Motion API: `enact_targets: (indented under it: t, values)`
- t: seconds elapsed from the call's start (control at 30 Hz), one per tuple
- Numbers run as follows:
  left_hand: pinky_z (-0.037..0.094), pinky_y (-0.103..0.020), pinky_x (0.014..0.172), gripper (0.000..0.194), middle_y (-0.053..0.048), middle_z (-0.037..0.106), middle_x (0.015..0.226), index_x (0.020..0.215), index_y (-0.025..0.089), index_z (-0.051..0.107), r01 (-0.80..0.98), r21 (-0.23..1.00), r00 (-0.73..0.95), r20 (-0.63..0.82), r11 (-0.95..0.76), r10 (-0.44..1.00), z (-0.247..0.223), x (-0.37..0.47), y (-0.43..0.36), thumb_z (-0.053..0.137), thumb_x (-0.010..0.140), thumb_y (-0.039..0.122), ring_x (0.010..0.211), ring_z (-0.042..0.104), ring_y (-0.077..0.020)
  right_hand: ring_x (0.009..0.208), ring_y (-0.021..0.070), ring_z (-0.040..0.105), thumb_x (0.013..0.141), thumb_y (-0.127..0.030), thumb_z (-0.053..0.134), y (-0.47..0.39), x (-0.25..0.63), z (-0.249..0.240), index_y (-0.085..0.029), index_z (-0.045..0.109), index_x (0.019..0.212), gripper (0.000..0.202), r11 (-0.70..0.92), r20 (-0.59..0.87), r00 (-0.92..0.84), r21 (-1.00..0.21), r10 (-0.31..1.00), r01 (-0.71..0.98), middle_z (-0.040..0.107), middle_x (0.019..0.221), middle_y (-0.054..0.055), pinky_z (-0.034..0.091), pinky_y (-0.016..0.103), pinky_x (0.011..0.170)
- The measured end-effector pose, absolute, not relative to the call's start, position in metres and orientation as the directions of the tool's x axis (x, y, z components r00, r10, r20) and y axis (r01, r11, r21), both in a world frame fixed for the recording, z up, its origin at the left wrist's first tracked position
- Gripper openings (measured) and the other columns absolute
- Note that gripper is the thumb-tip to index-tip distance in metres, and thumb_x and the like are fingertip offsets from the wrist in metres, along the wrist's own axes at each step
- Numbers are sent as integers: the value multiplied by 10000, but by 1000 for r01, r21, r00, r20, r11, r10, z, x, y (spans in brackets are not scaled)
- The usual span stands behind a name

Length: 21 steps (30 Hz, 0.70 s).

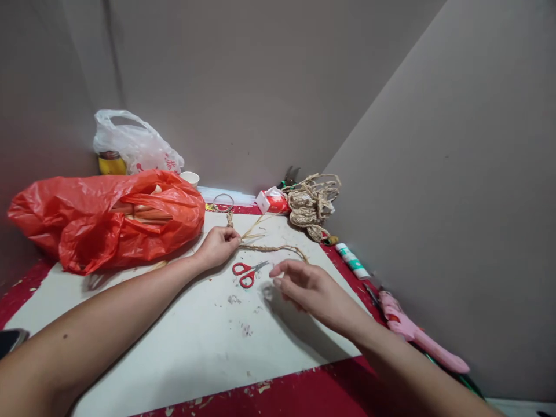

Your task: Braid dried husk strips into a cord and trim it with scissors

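Bare left forearm (99, 330) and bare right forearm (408, 362) nearest, coming in from the bottom corners. Red, chipped tabletop (278, 397) below, mostly under a white, debris-specked sheet (174, 341).

Left hand (218, 246): thumb and fingers pinched together on thin tan straw strands (252, 236), around mid-sheet; loose ends fan out past the fingertips. Brown twisted fibre cord (273, 248) runs right from the same fingertips and curves behind the right hand (310, 286). Cannot tell whether that hand touches the cord. Right hand is above the sheet, fingers curled, thumb and index tips slightly apart.

Small red-handled scissors (253, 269) lie between the hands, blades pointing right, slightly parted. Just beyond the left hand: thin round metal ring (233, 202), brown knotted fibre piece (230, 219) at its lower side.

Left: bulky red plastic bag (91, 202), long tan pieces inside; behind it a white translucent plastic bag (139, 145), yellow dark-topped container (112, 165), white round cup (190, 178).

Back: translucent sticks (230, 197), red-and-white tissue pack (275, 201), tan braided fibre bundle (304, 209).

Right edge: white-and-green cylinder (351, 261), pink glue gun (417, 336).
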State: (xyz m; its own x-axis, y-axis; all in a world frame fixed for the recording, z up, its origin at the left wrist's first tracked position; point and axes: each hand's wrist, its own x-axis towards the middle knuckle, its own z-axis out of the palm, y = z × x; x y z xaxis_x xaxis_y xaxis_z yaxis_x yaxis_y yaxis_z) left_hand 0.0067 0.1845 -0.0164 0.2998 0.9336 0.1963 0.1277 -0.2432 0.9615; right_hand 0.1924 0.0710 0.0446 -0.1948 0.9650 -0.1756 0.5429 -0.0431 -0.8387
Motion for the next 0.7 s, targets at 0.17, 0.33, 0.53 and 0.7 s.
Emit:
enact_targets:
  t: [0.17, 0.33, 0.53, 0.7]
  values:
    - [351, -215, 550, 115, 34, 514, 560, 641, 131, 592, 112, 960, 304, 211, -255, 929, -18, 5, 185, 541, 682, 225, 530, 409, -85, 629, 134, 518, 796, -255, 521, 100, 170, 30, -208, 535, 1200, 408, 335, -42, -415, -519, 909, 786, 612, 736, 13, 367, 255, 609]
    - [363, -220, 567, 116, 29, 516, 568, 631, 134, 577, 146, 944, 319, 238, -295, 917, -19, 4, 185, 519, 680, 221, 552, 431, -94, 647, 152, 520, 891, -376, 426, 99, 157, 19, -210, 567, 895, 218, 414, -62, -447, -278, 892, 867, 620, 757, 34, 319, 268, 609]
    - [367, -227, 568, 137, 16, 537, 568, 621, 132, 589, 188, 919, 329, 273, -346, 904, -20, 4, 187, 514, 682, 230, 564, 457, -107, 694, 154, 533, 898, -328, 414, 62, 187, 2, -211, 508, 888, 151, 299, 63, -295, -324, 953, 898, 606, 806, 33, 345, 262, 631]
    - [353, -236, 563, 131, 15, 529, 555, 611, 139, 587, 201, 910, 341, 283, -363, 897, -21, 3, 188, 513, 668, 231, 552, 443, -112, 653, 157, 543, 882, -380, 429, 53, 203, -7, -199, 521, 890, 203, 83, 85, -51, -431, 995, 898, 619, 723, 23, 345, 259, 602]
